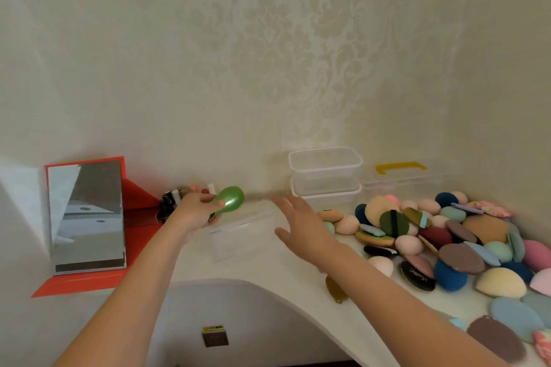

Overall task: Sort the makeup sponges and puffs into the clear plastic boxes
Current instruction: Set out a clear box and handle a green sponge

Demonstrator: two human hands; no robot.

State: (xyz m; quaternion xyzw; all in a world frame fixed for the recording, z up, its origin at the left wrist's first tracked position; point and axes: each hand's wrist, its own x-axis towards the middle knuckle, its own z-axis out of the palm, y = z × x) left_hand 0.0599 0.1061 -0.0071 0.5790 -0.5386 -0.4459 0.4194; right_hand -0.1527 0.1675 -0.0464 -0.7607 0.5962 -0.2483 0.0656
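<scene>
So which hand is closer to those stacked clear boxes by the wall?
The right hand: it hovers open just in front of the stacked clear boxes, slightly to their left. The left hand is farther left, gripping a shiny green egg-shaped thing.

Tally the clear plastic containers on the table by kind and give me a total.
Stacked open tubs at the wall, upper and lower: 2
Case with a yellow handle: 1
Clear box lying apart, left of the tubs: 1
Total: 4
</scene>
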